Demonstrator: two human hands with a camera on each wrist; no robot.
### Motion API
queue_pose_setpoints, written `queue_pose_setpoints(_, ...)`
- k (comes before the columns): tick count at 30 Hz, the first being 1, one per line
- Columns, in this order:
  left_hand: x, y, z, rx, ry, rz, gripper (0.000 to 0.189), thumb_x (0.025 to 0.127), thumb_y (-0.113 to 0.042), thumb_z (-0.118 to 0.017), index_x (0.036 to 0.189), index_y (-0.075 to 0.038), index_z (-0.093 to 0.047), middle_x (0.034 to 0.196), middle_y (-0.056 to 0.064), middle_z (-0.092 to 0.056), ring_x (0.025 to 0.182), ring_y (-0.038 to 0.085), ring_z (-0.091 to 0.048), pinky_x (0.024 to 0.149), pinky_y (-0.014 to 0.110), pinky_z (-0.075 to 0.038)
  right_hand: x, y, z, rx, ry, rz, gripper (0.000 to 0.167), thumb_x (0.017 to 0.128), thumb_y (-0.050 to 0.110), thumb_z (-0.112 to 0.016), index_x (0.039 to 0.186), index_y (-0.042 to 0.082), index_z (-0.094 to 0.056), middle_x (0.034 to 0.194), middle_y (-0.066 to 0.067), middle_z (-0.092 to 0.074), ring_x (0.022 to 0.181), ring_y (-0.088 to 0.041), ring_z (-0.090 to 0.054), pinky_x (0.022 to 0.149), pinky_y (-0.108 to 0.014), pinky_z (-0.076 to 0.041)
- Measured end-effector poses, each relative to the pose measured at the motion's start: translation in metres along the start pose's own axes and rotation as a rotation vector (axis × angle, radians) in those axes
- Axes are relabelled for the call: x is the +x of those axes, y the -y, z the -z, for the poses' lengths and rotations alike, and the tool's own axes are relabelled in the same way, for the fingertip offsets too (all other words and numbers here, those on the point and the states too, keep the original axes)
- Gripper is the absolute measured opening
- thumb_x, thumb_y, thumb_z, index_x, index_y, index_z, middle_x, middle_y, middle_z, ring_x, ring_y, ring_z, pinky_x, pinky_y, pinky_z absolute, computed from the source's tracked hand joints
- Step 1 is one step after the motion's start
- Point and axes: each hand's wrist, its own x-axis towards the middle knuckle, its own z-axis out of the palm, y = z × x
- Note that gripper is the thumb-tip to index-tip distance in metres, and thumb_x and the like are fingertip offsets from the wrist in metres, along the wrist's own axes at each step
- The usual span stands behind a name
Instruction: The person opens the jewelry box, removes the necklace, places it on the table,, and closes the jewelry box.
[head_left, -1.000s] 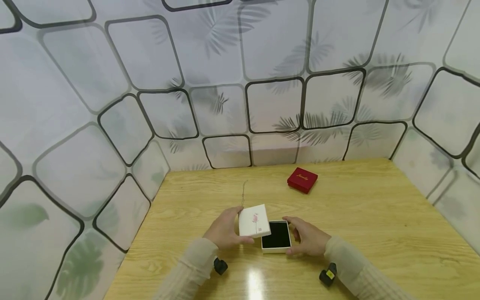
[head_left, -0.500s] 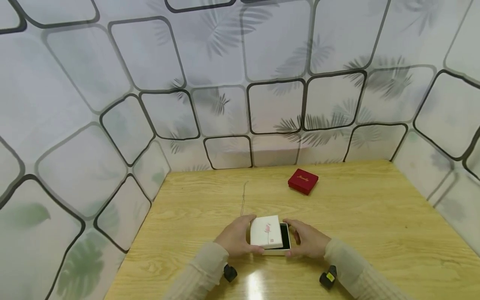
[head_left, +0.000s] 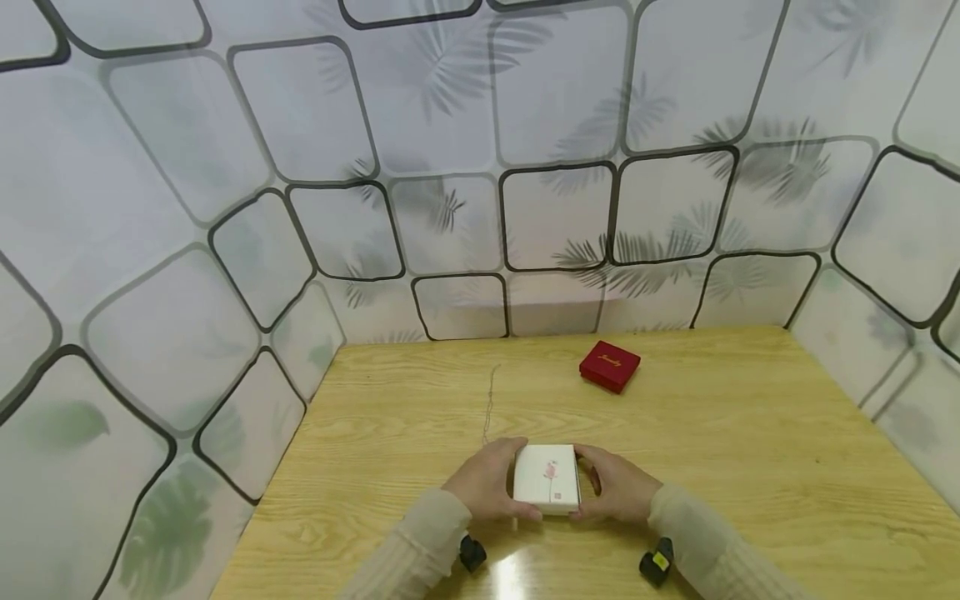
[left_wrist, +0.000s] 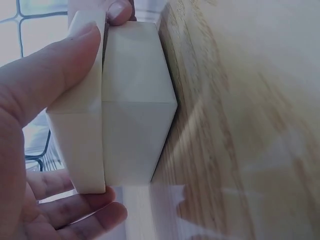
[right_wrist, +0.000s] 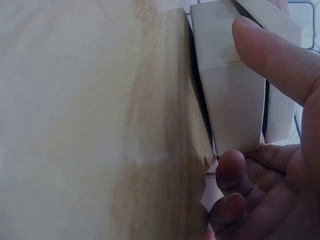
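Note:
A white box lid [head_left: 546, 473] with a pink flower print lies over a white box base [left_wrist: 137, 135] on the table. My left hand [head_left: 491, 481] grips the lid, thumb on the near side and fingers on the far side. From the right, my right hand [head_left: 618, 485] holds the base between thumb and fingers. In the right wrist view a dark gap shows between the base [right_wrist: 231, 100] and the tilted lid [right_wrist: 282, 107]. The box's inside is hidden under the lid.
A thin chain necklace [head_left: 489, 407] lies on the wooden table [head_left: 735, 450] beyond my left hand. Farther back sits a red jewelry box [head_left: 610, 366] with gold lettering. Patterned walls [head_left: 555, 217] stand behind and at both sides of the table.
My left hand has carried the lid rightward and down over the base, covering its dark inside. The right hand has kept its hold on the base. The view has shifted slightly.

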Motion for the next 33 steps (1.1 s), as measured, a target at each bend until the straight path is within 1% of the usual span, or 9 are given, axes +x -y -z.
queue_pose_setpoints(4, 0.0015, -0.0012, -0.0007, 0.0, 0.001, -0.007, 0.112, 0.061, -0.065, -0.078, 0.147, -0.007, -0.035, 0.142, 0.007, -0.046, 0.126, 0.02, -0.047, 0.105, 0.035, -0.039, -0.0002, -0.0015, -0.0008, 0.016, 0.001, 0.024, 0.096, 0.07, 0.044, -0.084, 0.143, 0.002, -0.037, 0.091, -0.003, -0.052, 0.078, -0.017, -0.048, 0.06, -0.027, -0.042)
queue_pose_setpoints(7, 0.0029, -0.0013, -0.0018, -0.004, 0.004, -0.012, 0.112, 0.062, -0.065, -0.078, 0.147, -0.007, -0.035, 0.139, 0.006, -0.047, 0.122, 0.018, -0.049, 0.103, 0.034, -0.041, 0.0002, -0.0018, -0.0005, 0.022, 0.008, 0.031, 0.094, 0.07, 0.043, -0.084, 0.142, 0.003, -0.038, 0.091, -0.003, -0.052, 0.08, -0.017, -0.048, 0.062, -0.027, -0.042)
queue_pose_setpoints(11, 0.004, -0.001, -0.0035, -0.015, -0.001, -0.013, 0.111, 0.062, -0.065, -0.079, 0.147, -0.007, -0.035, 0.137, 0.007, -0.048, 0.118, 0.017, -0.05, 0.101, 0.034, -0.043, -0.0002, -0.0009, 0.0011, 0.038, 0.029, 0.03, 0.095, 0.07, 0.041, -0.085, 0.143, 0.004, -0.035, 0.094, -0.003, -0.053, 0.084, -0.018, -0.049, 0.065, -0.027, -0.043)
queue_pose_setpoints(14, 0.0044, -0.0007, -0.005, -0.013, -0.01, -0.014, 0.111, 0.061, -0.064, -0.079, 0.145, -0.007, -0.036, 0.134, 0.007, -0.049, 0.116, 0.017, -0.051, 0.1, 0.034, -0.044, -0.0014, -0.0001, 0.0027, 0.052, 0.047, 0.021, 0.1, 0.07, 0.04, -0.085, 0.145, 0.002, -0.03, 0.098, -0.003, -0.053, 0.087, -0.019, -0.049, 0.068, -0.027, -0.043)
queue_pose_setpoints(18, 0.0049, -0.0002, -0.0068, 0.001, -0.017, -0.016, 0.11, 0.06, -0.066, -0.079, 0.144, -0.007, -0.038, 0.132, 0.006, -0.05, 0.112, 0.015, -0.052, 0.098, 0.032, -0.045, -0.0034, 0.0006, 0.0043, 0.091, 0.069, 0.019, 0.106, 0.072, 0.038, -0.085, 0.148, -0.001, -0.022, 0.112, -0.004, -0.052, 0.093, -0.02, -0.049, 0.072, -0.026, -0.042)
queue_pose_setpoints(21, 0.0047, -0.001, -0.0065, 0.003, -0.018, -0.017, 0.109, 0.06, -0.065, -0.079, 0.143, -0.007, -0.038, 0.131, 0.007, -0.051, 0.112, 0.015, -0.052, 0.098, 0.032, -0.045, -0.0043, 0.0013, 0.004, 0.11, 0.075, 0.042, 0.103, 0.075, 0.039, -0.082, 0.148, -0.002, -0.021, 0.122, -0.006, -0.049, 0.096, -0.02, -0.049, 0.074, -0.026, -0.044)
queue_pose_setpoints(25, 0.0041, -0.0028, -0.0054, 0.005, -0.018, -0.025, 0.108, 0.061, -0.064, -0.08, 0.142, -0.007, -0.039, 0.13, 0.008, -0.051, 0.11, 0.015, -0.052, 0.096, 0.031, -0.046, -0.0042, 0.0025, 0.0036, 0.131, 0.077, 0.054, 0.097, 0.079, 0.039, -0.079, 0.146, -0.004, -0.024, 0.121, -0.007, -0.051, 0.1, -0.02, -0.051, 0.079, -0.028, -0.045)
queue_pose_setpoints(28, 0.0039, -0.0035, -0.005, 0.011, -0.02, -0.029, 0.108, 0.061, -0.063, -0.081, 0.142, -0.006, -0.039, 0.129, 0.007, -0.051, 0.107, 0.013, -0.052, 0.094, 0.03, -0.047, -0.0035, 0.0039, 0.0039, 0.166, 0.081, 0.039, 0.096, 0.078, 0.038, -0.08, 0.145, -0.004, -0.025, 0.117, -0.007, -0.053, 0.101, -0.02, -0.051, 0.082, -0.029, -0.046)
queue_pose_setpoints(33, 0.0041, -0.0034, -0.005, 0.001, -0.025, -0.027, 0.108, 0.06, -0.061, -0.082, 0.142, -0.006, -0.039, 0.126, 0.007, -0.052, 0.102, 0.012, -0.053, 0.091, 0.028, -0.048, -0.0022, 0.0051, 0.0039, 0.209, 0.079, 0.035, 0.098, 0.076, 0.035, -0.083, 0.145, -0.004, -0.025, 0.118, -0.009, -0.054, 0.102, -0.021, -0.053, 0.085, -0.031, -0.048)
